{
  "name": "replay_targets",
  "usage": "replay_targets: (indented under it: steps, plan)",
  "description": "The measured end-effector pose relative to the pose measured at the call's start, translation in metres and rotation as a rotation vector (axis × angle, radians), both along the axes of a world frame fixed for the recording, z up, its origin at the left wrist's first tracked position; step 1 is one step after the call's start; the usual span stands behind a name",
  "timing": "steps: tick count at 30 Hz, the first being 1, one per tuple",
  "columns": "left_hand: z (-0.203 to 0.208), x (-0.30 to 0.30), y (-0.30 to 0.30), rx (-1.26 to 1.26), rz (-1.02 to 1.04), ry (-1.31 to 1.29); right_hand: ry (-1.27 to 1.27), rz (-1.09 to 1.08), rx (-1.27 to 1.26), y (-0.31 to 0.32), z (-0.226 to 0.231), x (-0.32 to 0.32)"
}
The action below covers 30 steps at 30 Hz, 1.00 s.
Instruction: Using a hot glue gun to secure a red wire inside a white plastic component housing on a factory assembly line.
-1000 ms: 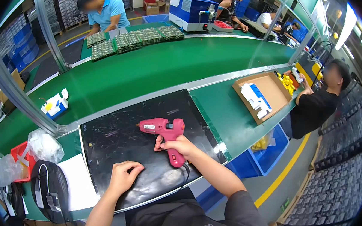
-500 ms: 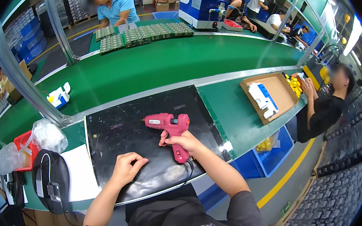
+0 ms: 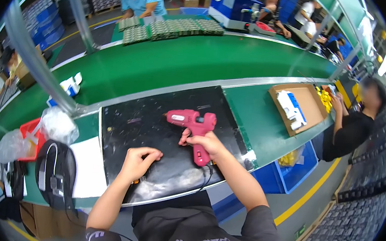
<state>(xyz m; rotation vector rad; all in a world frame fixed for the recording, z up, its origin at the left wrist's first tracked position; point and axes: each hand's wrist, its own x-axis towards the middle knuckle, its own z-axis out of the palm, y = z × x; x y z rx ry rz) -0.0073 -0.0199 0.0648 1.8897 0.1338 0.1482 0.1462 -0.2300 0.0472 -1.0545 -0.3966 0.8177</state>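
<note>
A pink glue gun point(image 3: 193, 123) lies on the black work mat point(image 3: 157, 113) with its nozzle pointing left. My right hand point(image 3: 202, 143) is closed around its handle, and a black cord runs from the handle toward the table's near edge. My left hand point(image 3: 140, 159) rests on the mat to the left, fingers curled and pressed down on something small that I cannot make out.
A green conveyor belt point(image 3: 184, 60) runs behind the mat. A cardboard tray point(image 3: 311, 103) with white and blue parts sits at the right, where another person reaches in. Clear bags point(image 3: 57, 124), a red bin point(image 3: 29, 129), white paper point(image 3: 85, 166) and a black fan-like device point(image 3: 53, 172) lie left.
My left hand has slid a little right along the mat and curled its fingers. My right hand stays on the glue gun's handle.
</note>
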Motion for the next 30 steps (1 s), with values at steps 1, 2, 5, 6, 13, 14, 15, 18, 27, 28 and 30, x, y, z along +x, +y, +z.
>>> replay_targets:
  steps: [1,2,5,6,13,14,15,18,27,28,30]
  plan:
    - [0.0,0.001,0.0,-0.023,0.005,0.001,-0.01,-0.006,0.003,0.0,0.003,-0.002]
    - [-0.001,0.001,0.0,-0.049,-0.007,-0.022,-0.003,-0.025,0.0,-0.001,0.006,-0.003]
    - [-0.01,0.004,-0.004,-0.211,0.044,-0.013,-0.026,-0.03,-0.017,-0.004,0.008,-0.004]
    - [-0.009,0.004,-0.002,-0.132,0.042,-0.025,-0.03,-0.025,-0.027,-0.004,0.007,-0.003]
    - [-0.01,0.007,0.002,0.033,0.129,-0.015,-0.016,-0.02,-0.024,-0.002,0.006,0.0]
    - [-0.012,0.008,0.002,0.02,0.137,-0.043,-0.038,-0.029,-0.033,-0.003,0.006,0.0]
    - [-0.015,0.011,0.003,-0.014,0.129,-0.035,-0.046,-0.04,-0.028,-0.003,0.004,0.001]
    - [-0.019,0.011,0.007,-0.101,0.149,-0.044,-0.045,-0.022,-0.029,-0.002,0.007,0.001]
    - [-0.02,0.01,0.015,-0.605,0.117,0.059,-0.038,-0.015,-0.038,-0.001,0.006,-0.002]
    - [-0.018,0.01,0.014,-0.679,0.13,0.09,-0.037,-0.015,-0.038,-0.001,0.007,-0.003]
    - [-0.017,0.01,0.015,-0.734,0.109,0.099,-0.037,-0.02,-0.058,-0.002,0.009,-0.004]
